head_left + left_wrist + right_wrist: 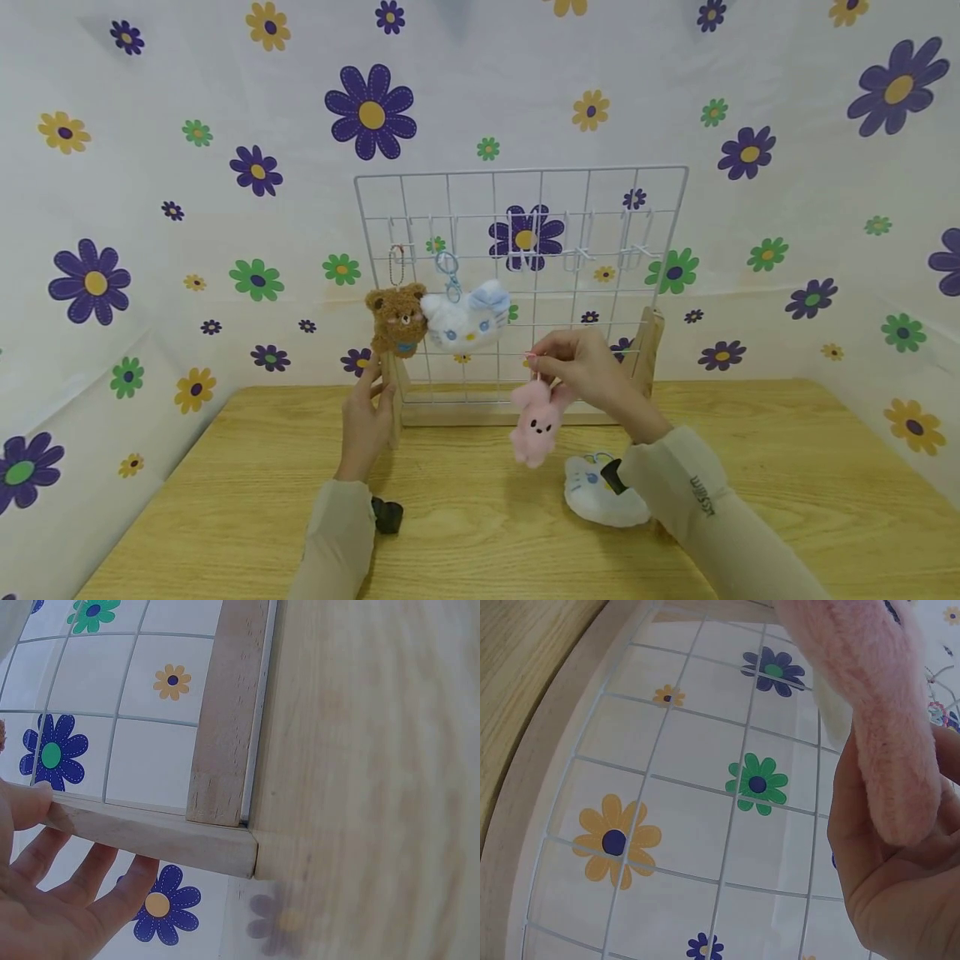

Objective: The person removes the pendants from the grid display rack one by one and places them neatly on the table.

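Note:
My right hand (581,367) pinches the pink loop of a pink bunny plush keychain (536,433), which dangles in front of a white wire grid rack (517,171). Seen from the right wrist, one long pink ear (900,772) hangs across the palm. My left hand (366,421) holds the rack's left wooden post (150,836), thumb on one side and fingers on the other. Just above that hand, a brown bear plush (401,325) hangs by a ball chain. Beside the bear hangs a white cat plush (461,325) with a blue bow and a blue clip.
Several hooks (577,250) line the rack right of the hanging plushes. On the wooden table (465,517), another white cat plush (607,508) lies partly hidden under the right sleeve. A flower-print cloth (292,175) covers the back and sides.

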`<state>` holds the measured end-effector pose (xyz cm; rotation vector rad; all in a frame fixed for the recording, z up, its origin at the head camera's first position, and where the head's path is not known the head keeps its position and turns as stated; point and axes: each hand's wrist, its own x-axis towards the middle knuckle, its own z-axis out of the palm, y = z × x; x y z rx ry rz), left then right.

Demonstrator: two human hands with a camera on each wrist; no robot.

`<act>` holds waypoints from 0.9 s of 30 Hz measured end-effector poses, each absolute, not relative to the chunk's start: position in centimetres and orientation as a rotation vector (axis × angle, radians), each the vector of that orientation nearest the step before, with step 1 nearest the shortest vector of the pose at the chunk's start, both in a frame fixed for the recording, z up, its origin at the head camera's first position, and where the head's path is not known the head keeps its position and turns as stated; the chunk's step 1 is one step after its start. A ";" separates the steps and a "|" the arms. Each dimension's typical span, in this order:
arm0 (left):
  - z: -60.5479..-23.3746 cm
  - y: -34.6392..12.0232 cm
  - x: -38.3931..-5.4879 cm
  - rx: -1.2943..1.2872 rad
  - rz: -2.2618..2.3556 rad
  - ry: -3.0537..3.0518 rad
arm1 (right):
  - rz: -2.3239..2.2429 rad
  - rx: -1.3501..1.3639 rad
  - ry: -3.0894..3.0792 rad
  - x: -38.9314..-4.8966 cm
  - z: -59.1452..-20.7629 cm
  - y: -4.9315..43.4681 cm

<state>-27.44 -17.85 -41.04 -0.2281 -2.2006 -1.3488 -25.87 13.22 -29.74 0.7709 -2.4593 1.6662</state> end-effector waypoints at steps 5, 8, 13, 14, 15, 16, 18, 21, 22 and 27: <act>-41.1 -17.8 -27.5 -0.239 -1.350 -2.190 | 1.668 0.788 -2.459 -25.8 -30.2 13.2; -41.1 -17.9 -27.5 -0.235 -1.343 -2.190 | 1.662 0.804 -2.468 -25.8 -30.5 13.3; -41.1 -17.9 -27.5 -0.250 -1.340 -2.178 | 1.650 0.807 -2.512 -25.8 -31.2 13.3; -41.1 -17.9 -27.5 -0.254 -1.345 -2.175 | 1.652 0.809 -2.518 -25.8 -31.3 13.4; -41.1 -17.9 -27.5 -0.259 -1.350 -2.172 | 1.651 0.811 -2.522 -25.8 -31.5 13.3; -41.1 -17.9 -27.5 -0.262 -1.356 -2.170 | 1.647 0.825 -2.523 -25.8 -31.6 13.3; -41.2 -17.9 -27.6 -0.262 -1.371 -2.168 | 1.625 0.861 -2.526 -25.9 -31.9 13.2; -41.2 -17.8 -27.5 -0.251 -1.377 -2.172 | 1.590 0.929 -2.541 -26.0 -32.3 13.1; -41.2 -17.8 -27.5 -0.246 -1.379 -2.173 | 1.574 0.949 -2.552 -26.0 -32.4 13.1; -41.1 -17.8 -27.4 -0.236 -1.385 -2.178 | 1.549 1.012 -2.590 -25.9 -32.9 13.1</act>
